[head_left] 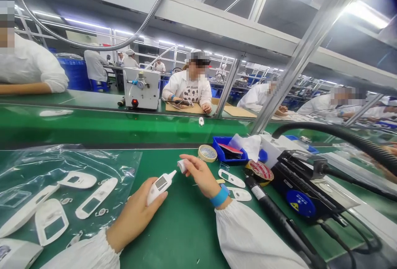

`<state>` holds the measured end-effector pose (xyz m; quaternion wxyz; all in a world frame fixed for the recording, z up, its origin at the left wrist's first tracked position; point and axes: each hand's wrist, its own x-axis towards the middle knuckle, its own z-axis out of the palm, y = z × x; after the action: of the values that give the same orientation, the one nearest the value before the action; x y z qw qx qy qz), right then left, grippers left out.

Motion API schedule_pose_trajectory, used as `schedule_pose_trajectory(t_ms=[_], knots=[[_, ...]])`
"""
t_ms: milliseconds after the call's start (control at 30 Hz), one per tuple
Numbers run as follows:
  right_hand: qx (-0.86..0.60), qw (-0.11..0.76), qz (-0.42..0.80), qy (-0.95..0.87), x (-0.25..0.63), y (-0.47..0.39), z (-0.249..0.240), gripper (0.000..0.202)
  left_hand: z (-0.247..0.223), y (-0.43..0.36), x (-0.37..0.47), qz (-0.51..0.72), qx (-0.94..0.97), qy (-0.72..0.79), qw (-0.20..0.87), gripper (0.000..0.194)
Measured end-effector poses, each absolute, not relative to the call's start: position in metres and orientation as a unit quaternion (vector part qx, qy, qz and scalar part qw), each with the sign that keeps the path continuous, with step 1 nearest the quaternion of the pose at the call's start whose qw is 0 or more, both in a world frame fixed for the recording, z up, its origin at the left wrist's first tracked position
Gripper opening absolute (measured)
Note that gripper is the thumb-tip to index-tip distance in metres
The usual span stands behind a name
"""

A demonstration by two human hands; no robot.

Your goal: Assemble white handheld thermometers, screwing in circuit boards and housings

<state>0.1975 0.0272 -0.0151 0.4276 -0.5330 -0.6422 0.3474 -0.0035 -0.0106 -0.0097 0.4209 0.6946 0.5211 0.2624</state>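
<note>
Left hand (136,209) grasps one white handheld device (159,186), grey display, tapered tip, over the green tabletop (173,236). Right hand (201,176) pinches one white cap (182,165) near the tip.

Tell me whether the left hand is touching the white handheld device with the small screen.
Touching. The head view shows the left hand gripping the white handheld device, with the thumb against its lower end.
</note>
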Motion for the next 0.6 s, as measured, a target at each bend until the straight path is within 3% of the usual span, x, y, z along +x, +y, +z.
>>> schedule_pose_trajectory(t_ms=[167,600], knots=[[-0.453,0.502,0.525,-0.518,0.183,0.014,-0.009,0.037,-0.013,-0.01,-0.002,0.289,0.707,0.508,0.398,0.037],[-0.449,0.495,0.544,-0.508,0.171,0.006,-0.01,0.034,-0.008,-0.013,-0.001,0.313,0.732,0.496,0.347,0.034]])
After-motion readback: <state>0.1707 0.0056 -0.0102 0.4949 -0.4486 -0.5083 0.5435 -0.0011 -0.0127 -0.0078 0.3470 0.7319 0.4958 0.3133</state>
